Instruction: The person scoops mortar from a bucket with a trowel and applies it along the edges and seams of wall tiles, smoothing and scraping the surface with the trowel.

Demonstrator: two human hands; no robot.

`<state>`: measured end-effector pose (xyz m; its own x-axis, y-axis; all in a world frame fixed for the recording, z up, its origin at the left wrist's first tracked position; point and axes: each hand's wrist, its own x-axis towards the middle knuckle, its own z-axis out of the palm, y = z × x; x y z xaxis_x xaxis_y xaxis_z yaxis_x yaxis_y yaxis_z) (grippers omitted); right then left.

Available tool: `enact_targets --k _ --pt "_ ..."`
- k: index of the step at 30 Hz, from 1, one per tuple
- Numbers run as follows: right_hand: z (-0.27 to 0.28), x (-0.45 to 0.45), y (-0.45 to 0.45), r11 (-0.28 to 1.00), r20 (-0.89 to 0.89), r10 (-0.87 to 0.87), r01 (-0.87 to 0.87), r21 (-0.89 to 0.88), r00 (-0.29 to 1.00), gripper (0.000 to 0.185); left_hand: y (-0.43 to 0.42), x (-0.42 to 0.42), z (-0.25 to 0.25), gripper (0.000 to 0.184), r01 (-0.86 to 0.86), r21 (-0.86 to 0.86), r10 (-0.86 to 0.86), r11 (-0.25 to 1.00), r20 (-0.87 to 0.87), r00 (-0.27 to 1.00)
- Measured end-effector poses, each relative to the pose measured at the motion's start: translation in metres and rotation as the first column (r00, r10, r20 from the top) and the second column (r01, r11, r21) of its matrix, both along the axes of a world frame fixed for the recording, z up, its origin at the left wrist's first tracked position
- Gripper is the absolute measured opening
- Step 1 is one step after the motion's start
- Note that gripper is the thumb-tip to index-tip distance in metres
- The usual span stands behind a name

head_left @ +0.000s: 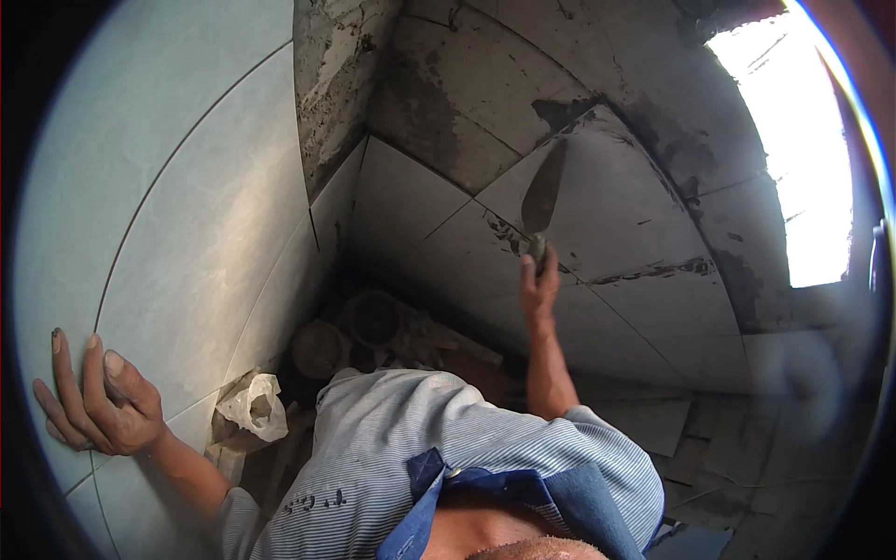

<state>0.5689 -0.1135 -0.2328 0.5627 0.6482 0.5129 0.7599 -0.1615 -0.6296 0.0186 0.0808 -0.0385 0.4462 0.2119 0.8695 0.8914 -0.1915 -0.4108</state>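
Observation:
My right hand is wrapped around the handle of a pointed trowel. The trowel's blade points up across a pale wall tile with dark mortar smears along its edges; whether blade and tile touch, I cannot tell. At the far left my left hand rests near or against the large tiled wall, its fingers apart and slightly bent, with nothing seen in them.
Bare, mortar-stained wall lies above the tiles. A bright window opening is at the upper right. Below, a torn whitish bag stands by the left wall, near round buckets in shadow. Dim rubble-like pieces lie around them.

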Motion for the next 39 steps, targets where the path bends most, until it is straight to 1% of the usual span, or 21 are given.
enact_targets --k 1,3,4,6,8,9,11,12,14,15,17,21,23,24,26,29,33,35,36,38,39 --pt "-0.013 -0.011 0.010 1.000 0.002 0.007 -0.007 0.005 1.000 0.048 0.000 0.001 0.000 0.015 -0.007 0.005 0.007 1.000 0.002 1.000" --pt "-0.032 -0.032 0.028 0.994 -0.334 -0.018 0.052 0.094 0.943 0.047 0.000 0.002 0.002 0.015 0.073 -0.030 -0.073 0.997 0.022 0.997" --pt "-0.034 -0.035 0.040 0.993 -0.339 -0.018 0.055 0.100 0.941 0.047 0.001 0.002 0.003 0.015 0.076 -0.025 -0.075 0.997 0.016 0.997" --pt "-0.031 -0.028 0.081 0.983 -0.136 0.045 -0.020 0.182 0.990 0.049 0.000 0.002 0.001 0.015 0.048 -0.022 -0.048 0.999 0.024 0.999" --pt "-0.019 -0.026 0.121 0.962 -0.241 0.063 0.006 0.274 0.968 0.047 -0.001 0.003 0.000 0.015 0.043 -0.020 -0.042 0.999 0.029 0.999" --pt "-0.005 -0.034 0.137 0.961 -0.245 0.058 0.013 0.277 0.968 0.047 -0.001 0.003 0.000 0.016 0.036 -0.022 -0.035 0.999 0.038 0.999" --pt "0.025 -0.048 0.168 0.924 -0.525 0.174 0.046 0.379 0.833 0.047 -0.002 0.009 0.003 0.016 0.035 0.005 -0.035 0.999 0.049 0.998" --pt "0.018 -0.045 0.183 0.922 -0.528 0.168 0.057 0.384 0.832 0.047 -0.002 0.011 0.004 0.016 0.030 0.023 -0.031 0.999 0.060 0.998" --pt "-0.003 -0.037 0.207 0.921 -0.358 0.062 0.085 0.380 0.931 0.049 -0.001 0.010 0.004 0.017 0.069 0.007 -0.070 0.998 0.071 0.995" --pt "-0.012 -0.037 0.211 0.919 -0.362 0.059 0.091 0.384 0.930 0.049 0.000 0.010 0.004 0.017 0.098 -0.013 -0.096 0.995 0.088 0.991" --pt "-0.026 -0.039 0.214 0.940 -0.276 -0.094 0.176 0.292 0.957 0.050 -0.001 0.015 0.008 0.017 0.109 0.005 -0.109 0.994 0.077 0.991" --pt "-0.045 -0.036 0.180 0.927 -0.282 -0.134 0.221 0.304 0.950 0.050 0.000 0.018 0.011 0.018 0.166 0.013 -0.166 0.986 0.084 0.983" --pt "-0.046 -0.036 0.152 0.945 -0.325 -0.264 0.311 0.098 0.908 0.049 -0.001 0.017 0.010 0.018 0.148 0.012 -0.149 0.989 0.083 0.985" --pt "-0.047 -0.037 0.142 0.945 -0.322 -0.267 0.311 0.096 0.908 0.049 -0.001 0.016 0.009 0.018 0.134 0.011 -0.134 0.991 0.081 0.988" --pt "-0.046 -0.041 0.122 0.962 -0.187 -0.252 0.266 0.057 0.950 0.048 -0.001 0.014 0.008 0.018 0.128 0.002 -0.128 0.992 0.082 0.988" --pt "-0.042 -0.058 0.099 0.975 -0.253 -0.200 0.217 0.040 0.947 0.046 0.000 0.010 0.005 0.017 0.098 -0.003 -0.098 0.995 0.078 0.992" --pt "-0.012 -0.044 0.103 0.985 -0.223 -0.145 0.162 0.061 0.964 0.044 -0.001 0.010 0.004 0.016 0.036 0.010 -0.037 0.999 0.058 0.998" --pt "0.012 -0.026 0.129 0.974 0.008 -0.114 0.110 0.199 0.993 0.042 0.000 0.009 0.003 0.016 0.046 0.000 -0.046 0.999 0.062 0.997" --pt "0.016 -0.019 0.136 0.974 0.008 -0.115 0.111 0.198 0.993 0.042 -0.001 0.009 0.003 0.016 0.050 -0.010 -0.049 0.999 0.068 0.996" --pt "0.024 -0.009 0.149 0.966 -0.162 -0.147 0.177 0.189 0.976 0.039 -0.002 0.012 0.004 0.016 0.047 -0.009 -0.046 0.999 0.079 0.996" --pt "0.023 -0.011 0.149 0.966 -0.161 -0.145 0.175 0.191 0.976 0.039 -0.003 0.012 0.005 0.016 0.045 -0.012 -0.044 0.999 0.086 0.995"
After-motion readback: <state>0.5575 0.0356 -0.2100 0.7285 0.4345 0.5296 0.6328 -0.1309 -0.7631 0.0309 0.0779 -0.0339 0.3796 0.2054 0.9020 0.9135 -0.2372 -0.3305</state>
